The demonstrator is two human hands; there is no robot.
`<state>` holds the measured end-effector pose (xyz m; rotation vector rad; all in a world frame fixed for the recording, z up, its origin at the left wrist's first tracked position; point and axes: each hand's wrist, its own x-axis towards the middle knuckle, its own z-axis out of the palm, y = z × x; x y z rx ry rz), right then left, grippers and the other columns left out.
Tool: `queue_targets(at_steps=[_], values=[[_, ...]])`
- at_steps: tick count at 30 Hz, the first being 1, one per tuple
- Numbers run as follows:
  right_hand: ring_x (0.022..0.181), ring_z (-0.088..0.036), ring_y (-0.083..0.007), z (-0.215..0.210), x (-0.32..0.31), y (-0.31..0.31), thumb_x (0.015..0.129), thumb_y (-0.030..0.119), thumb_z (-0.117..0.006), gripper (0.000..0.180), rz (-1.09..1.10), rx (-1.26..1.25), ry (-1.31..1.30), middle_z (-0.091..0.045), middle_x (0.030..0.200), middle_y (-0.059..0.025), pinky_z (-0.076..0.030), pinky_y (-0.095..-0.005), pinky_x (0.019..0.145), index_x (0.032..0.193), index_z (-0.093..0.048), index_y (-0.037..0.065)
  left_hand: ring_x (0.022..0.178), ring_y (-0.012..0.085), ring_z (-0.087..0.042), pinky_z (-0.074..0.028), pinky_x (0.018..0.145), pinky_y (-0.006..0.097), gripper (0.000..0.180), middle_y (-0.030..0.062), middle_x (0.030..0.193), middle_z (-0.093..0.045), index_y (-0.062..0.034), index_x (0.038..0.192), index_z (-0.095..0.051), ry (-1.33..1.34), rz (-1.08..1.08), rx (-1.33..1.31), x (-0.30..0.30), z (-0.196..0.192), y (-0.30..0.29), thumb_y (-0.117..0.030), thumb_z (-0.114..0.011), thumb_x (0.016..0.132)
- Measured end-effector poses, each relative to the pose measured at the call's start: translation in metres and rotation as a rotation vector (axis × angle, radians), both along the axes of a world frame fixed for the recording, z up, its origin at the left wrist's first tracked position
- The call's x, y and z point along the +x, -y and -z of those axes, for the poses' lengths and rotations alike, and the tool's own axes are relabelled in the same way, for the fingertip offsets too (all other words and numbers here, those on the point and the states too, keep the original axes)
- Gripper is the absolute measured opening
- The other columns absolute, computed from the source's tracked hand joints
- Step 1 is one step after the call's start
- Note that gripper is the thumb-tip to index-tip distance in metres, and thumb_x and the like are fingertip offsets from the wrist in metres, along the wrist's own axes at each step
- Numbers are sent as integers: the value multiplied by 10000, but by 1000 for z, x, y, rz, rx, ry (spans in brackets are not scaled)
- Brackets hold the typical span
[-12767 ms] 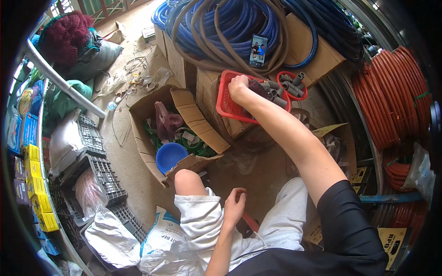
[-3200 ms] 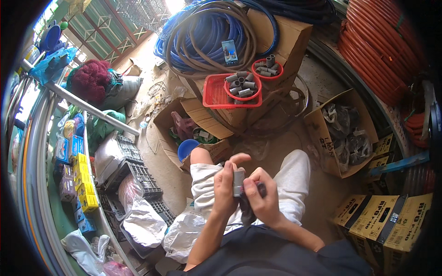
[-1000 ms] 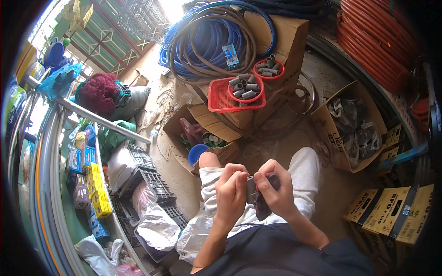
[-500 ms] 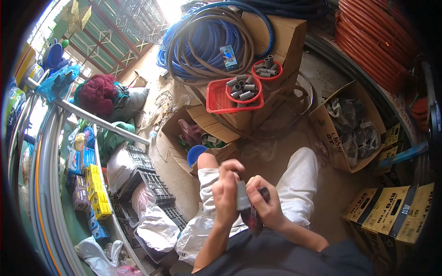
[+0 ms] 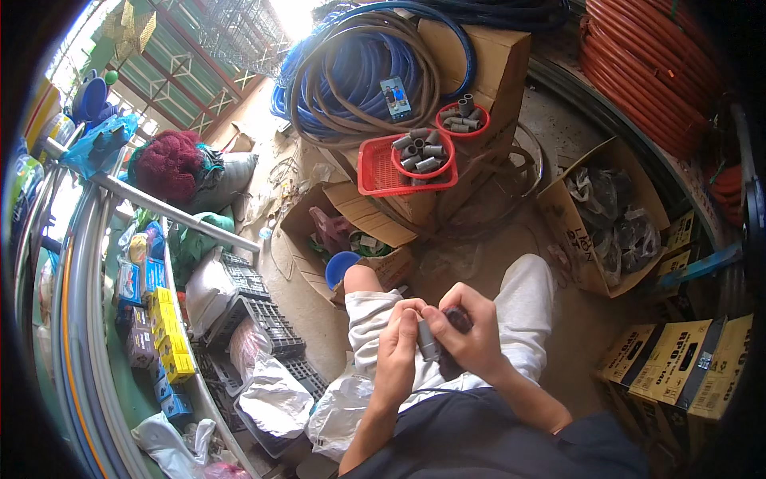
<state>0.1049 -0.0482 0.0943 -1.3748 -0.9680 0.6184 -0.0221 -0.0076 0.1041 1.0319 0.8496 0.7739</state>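
Over my lap, my left hand (image 5: 396,345) is closed round a grey plastic pipe fitting (image 5: 428,342), holding it by its left side. My right hand (image 5: 472,334) grips a dark, reddish-brown bundle (image 5: 458,319) that looks like a rag, though its kind is unclear. The bundle pokes out above the right fist and below it, and the right thumb lies against the fitting. Both hands meet at the fitting's upper end, where fingers hide part of it. Beyond my knees, a red plastic basket (image 5: 375,185) bears a red bowl of similar grey fittings (image 5: 427,165).
Another red bowl (image 5: 485,128) of fittings sits behind, near coiled blue hose (image 5: 351,72) and a phone (image 5: 395,97). Open cardboard boxes stand at left (image 5: 307,255) and right (image 5: 606,279). Black crates (image 5: 271,327) line my left; yellow cartons (image 5: 678,359) are at my right.
My left fingers, raised over the fitting before, have come down and closed against it. The hands have drawn together, and the fitting and dark bundle have shifted and turned slightly.
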Motion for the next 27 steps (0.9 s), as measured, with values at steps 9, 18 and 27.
queue_targets(at_steps=[9,18,27], values=[[648,-484,-30,0,-10,-7,983,234,-679,263,-68,54,-473,-525,667,26,-391,-229,554,842,-547,55,1126,195,-481,-403,904,348,337,129,1254,-546,50,794,-663,-84,-38,526,5,0,14,-186,-554,1008],[626,-476,-29,-5,-11,-6,997,256,-664,291,-39,1,-481,-527,663,23,-387,-233,534,824,-541,56,1087,171,-509,-396,960,323,345,133,1326,-534,43,767,-629,81,-114,228,14,5,15,-182,-550,1016],[563,-514,-154,2,-10,0,917,207,-741,299,81,-34,-164,-509,665,-67,-421,-324,522,781,-544,28,788,58,-472,-397,699,226,452,58,1114,-552,24,887,-602,-35,-176,391,9,24,-5,-320,-414,1111]])
